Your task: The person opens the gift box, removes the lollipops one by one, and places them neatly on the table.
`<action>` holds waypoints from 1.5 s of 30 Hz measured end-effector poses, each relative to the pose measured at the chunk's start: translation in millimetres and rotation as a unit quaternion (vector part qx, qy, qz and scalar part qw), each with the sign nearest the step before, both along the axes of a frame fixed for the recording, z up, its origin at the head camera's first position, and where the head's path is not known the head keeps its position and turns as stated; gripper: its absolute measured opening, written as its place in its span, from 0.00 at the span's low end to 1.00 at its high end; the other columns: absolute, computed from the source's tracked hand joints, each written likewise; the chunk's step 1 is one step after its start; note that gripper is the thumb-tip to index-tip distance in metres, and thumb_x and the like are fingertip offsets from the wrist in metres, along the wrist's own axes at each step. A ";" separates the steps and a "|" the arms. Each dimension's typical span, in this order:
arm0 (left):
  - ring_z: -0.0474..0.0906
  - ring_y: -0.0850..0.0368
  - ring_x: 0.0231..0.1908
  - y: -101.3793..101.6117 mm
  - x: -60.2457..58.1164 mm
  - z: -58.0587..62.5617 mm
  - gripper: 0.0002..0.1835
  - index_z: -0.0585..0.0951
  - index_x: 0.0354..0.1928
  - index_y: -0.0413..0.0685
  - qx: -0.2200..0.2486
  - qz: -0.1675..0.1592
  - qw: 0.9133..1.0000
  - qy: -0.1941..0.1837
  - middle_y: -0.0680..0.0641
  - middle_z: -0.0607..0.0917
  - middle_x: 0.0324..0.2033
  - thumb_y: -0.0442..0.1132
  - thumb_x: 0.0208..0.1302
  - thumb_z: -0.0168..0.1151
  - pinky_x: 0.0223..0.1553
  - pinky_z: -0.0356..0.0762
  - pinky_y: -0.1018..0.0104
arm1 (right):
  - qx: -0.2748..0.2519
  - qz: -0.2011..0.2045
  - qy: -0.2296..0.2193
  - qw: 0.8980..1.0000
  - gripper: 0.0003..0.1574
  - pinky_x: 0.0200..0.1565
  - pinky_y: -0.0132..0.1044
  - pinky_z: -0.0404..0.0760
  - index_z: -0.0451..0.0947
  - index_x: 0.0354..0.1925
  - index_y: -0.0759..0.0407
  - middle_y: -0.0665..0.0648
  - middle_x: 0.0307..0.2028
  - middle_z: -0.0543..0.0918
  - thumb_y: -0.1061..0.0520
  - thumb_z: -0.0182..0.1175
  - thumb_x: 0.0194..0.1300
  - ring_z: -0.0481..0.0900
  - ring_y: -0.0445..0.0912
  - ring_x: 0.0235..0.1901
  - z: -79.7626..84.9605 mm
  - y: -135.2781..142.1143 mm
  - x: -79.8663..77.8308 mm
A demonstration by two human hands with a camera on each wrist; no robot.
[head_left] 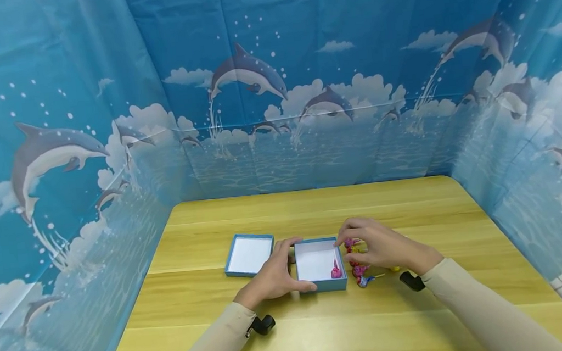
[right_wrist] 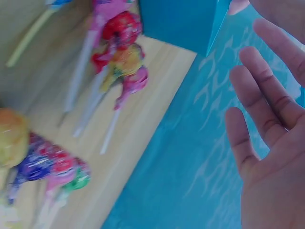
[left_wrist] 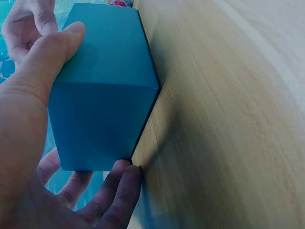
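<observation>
A blue open-topped box (head_left: 323,285) with a white inside stands on the table. In it, at the right side, lies a pink-wrapped lollipop (head_left: 336,272). My left hand (head_left: 275,272) grips the box, thumb along its near wall and fingers around its left side; the left wrist view shows the thumb (left_wrist: 66,40) flat on the blue wall. Above the box's right rim is my right hand (head_left: 380,245), fingers parted and loosely bent with nothing between them. Partly beneath that hand, wrapped lollipops (right_wrist: 126,59) lie in a row beside the box.
The box's blue lid (head_left: 250,255), white inside facing up, lies left of the box. A second group of lollipops (right_wrist: 57,164) lies farther right, mostly hidden by my right hand in the head view. A dolphin-print curtain (head_left: 280,159) surrounds the wooden table (head_left: 293,337).
</observation>
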State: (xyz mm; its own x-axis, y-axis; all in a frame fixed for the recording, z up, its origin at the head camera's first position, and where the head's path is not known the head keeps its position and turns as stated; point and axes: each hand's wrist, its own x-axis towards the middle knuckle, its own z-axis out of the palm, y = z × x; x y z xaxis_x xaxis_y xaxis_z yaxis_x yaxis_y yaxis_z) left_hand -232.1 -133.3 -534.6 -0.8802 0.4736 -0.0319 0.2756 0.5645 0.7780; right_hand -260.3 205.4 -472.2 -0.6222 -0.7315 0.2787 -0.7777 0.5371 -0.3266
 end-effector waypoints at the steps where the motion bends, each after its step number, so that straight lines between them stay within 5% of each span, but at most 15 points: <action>1: 0.81 0.48 0.69 -0.1 -0.2 0.0 0.65 0.59 0.94 0.61 -0.001 0.000 1.000 0.001 0.40 0.71 0.80 0.62 0.64 0.90 0.67 0.86 0.47 | 0.009 0.007 0.001 1.000 0.16 0.56 0.49 0.94 0.94 0.56 0.43 0.46 0.55 0.89 0.55 0.84 0.74 0.89 0.45 0.52 1.9 -4.2 -1.7; 11: 0.81 0.51 0.66 -0.6 1.3 -0.6 0.64 0.59 0.93 0.62 0.001 0.004 1.000 -0.003 0.41 0.71 0.79 0.62 0.64 0.90 0.64 0.85 0.51 | 0.104 0.090 -0.030 0.990 0.16 0.57 0.46 0.94 0.95 0.56 0.47 0.50 0.55 0.91 0.52 0.85 0.72 0.92 0.51 0.53 11.7 -39.7 -17.5; 27: 0.81 0.57 0.61 5.1 1.4 -6.6 0.63 0.60 0.92 0.68 -0.014 -0.007 1.000 0.004 0.40 0.72 0.78 0.64 0.63 0.90 0.64 0.83 0.53 | 0.258 0.086 -0.194 0.942 0.13 0.48 0.28 0.89 0.97 0.48 0.46 0.44 0.44 0.96 0.53 0.89 0.68 0.88 0.35 0.41 9.8 -73.1 -28.9; 37: 0.81 0.55 0.64 3.7 -3.7 2.2 0.63 0.59 0.93 0.67 -0.011 -0.003 1.000 0.006 0.43 0.71 0.80 0.64 0.64 0.89 0.66 0.84 0.52 | 0.238 0.088 -0.178 0.951 0.05 0.46 0.28 0.89 0.96 0.47 0.48 0.42 0.39 0.94 0.55 0.83 0.75 0.85 0.30 0.36 4.4 -83.0 -39.5; 45: 0.83 0.55 0.65 1.7 -2.7 -1.8 0.64 0.59 0.93 0.64 0.001 0.001 1.000 0.005 0.40 0.70 0.82 0.63 0.64 0.90 0.68 0.84 0.51 | 0.256 0.097 -0.210 0.939 0.11 0.45 0.26 0.87 0.96 0.49 0.48 0.45 0.41 0.93 0.61 0.84 0.72 0.83 0.32 0.37 3.5 -87.7 -38.7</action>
State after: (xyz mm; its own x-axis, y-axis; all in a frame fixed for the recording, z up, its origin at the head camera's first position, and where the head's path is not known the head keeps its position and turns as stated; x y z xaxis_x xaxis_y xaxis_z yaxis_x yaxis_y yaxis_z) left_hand -234.8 -131.6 -536.4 -0.8809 0.4728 -0.0215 0.2830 0.5626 0.7768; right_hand -299.0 117.6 -468.7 -0.4404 -0.8130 -0.3809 -0.7374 0.5696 -0.3632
